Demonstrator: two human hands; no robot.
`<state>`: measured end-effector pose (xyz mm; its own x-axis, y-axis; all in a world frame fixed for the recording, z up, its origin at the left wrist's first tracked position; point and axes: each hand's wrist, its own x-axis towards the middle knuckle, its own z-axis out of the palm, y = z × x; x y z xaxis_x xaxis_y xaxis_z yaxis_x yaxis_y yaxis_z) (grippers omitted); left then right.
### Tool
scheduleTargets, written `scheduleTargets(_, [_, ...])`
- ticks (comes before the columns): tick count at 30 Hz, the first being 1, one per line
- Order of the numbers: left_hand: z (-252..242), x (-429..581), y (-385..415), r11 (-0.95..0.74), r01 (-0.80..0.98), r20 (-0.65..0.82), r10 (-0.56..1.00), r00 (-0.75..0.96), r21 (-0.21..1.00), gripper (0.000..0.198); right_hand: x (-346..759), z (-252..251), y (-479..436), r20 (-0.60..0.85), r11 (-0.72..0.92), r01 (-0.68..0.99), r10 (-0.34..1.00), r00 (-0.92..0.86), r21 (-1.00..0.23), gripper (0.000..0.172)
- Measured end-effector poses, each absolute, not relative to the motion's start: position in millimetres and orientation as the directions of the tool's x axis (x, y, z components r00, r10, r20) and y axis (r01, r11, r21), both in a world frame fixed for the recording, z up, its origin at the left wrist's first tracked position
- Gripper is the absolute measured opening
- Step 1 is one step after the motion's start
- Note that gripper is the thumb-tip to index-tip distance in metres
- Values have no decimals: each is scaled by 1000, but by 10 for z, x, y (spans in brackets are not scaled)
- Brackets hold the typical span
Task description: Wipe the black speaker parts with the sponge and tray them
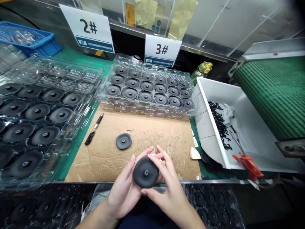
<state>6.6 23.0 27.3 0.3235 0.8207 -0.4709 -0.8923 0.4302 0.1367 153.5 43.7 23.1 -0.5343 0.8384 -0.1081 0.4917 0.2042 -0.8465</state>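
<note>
The left hand (pixel 125 189) and the right hand (pixel 171 183) hold 1 round black disc (pixel 145 172) between them, above the near edge of the bench (pixel 79 136). The left grip cradles it from the left side and below, palm turned up. The right grip is closed on its rim, the thumb at the lower edge and fingers at the upper right. The disc's face, with a small raised stub in the middle, points toward the camera.

A 2nd disc (pixel 123 141) lies flat on the cardboard sheet (pixel 164 135), just ahead of the left hand, with a pen (pixel 94 128) to its left. Beyond the cardboard, a clear tray (pixel 143 108) under the 3# sign (pixel 162 50) shows 3 rows of 6 similar discs. More discs fill part of the tray at far left. On the right, a white bin (pixel 206 127) holds small black pieces (pixel 217 122), and an orange-handled tool (pixel 249 167) rests across its near rim.
</note>
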Motion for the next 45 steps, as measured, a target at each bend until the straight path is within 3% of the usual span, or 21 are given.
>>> scheduleTargets(4, [230, 68, 160, 441, -860, -475, 833, 285, 257, 45, 1518, 217, 447, -148, 71, 411, 866, -478, -909, 67])
scheduleTargets(8, [187, 87, 76, 442, -775, -509, 841, 184, 450, 66, 1530, 206, 452, -136, -3, 312, 905, -404, -950, 65])
scheduleTargets(11, [148, 120, 46, 398, -755, -541, 838, 67, 522, 72, 1523, 196, 438, -137, -31, 264, 910, -392, -964, 66])
scheduleTargets(19, [113, 147, 36, 388, -745, -540, 841, 44, 543, 76, 1469, 160, 401, -102, 25, 293, 905, -412, -956, 70])
scheduleTargets(23, [90, 117, 17, 405, -761, -552, 830, 75, 506, 77, 1552, 137, 396, -73, 124, 365, 874, -480, -923, 80])
scheduleTargets(26, [74, 71, 15, 370, -797, -516, 852, 86, 477, 66, 1683, -7, 456, -80, 136, 467, 907, -413, -874, 63])
scheduleTargets(31, [93, 10, 29, 320, -822, -548, 836, 11, 471, 58, 1805, -451, 571, -63, 121, 715, 972, -225, -688, 35])
scheduleTargets(34, [104, -7, 29, 292, -827, -537, 843, -14, 480, 60, 1737, -592, 505, -14, 196, 686, 958, -288, -701, 26])
scheduleTargets(40, [119, -36, 18, 270, -831, -531, 847, -36, 486, 54, 1582, -578, 421, 36, 331, 593, 891, -453, -734, 29])
scheduleTargets(45, [148, -23, 44, 285, -828, -539, 842, -26, 484, 53, 1581, -208, 680, 53, 349, 553, 875, -481, -757, 28])
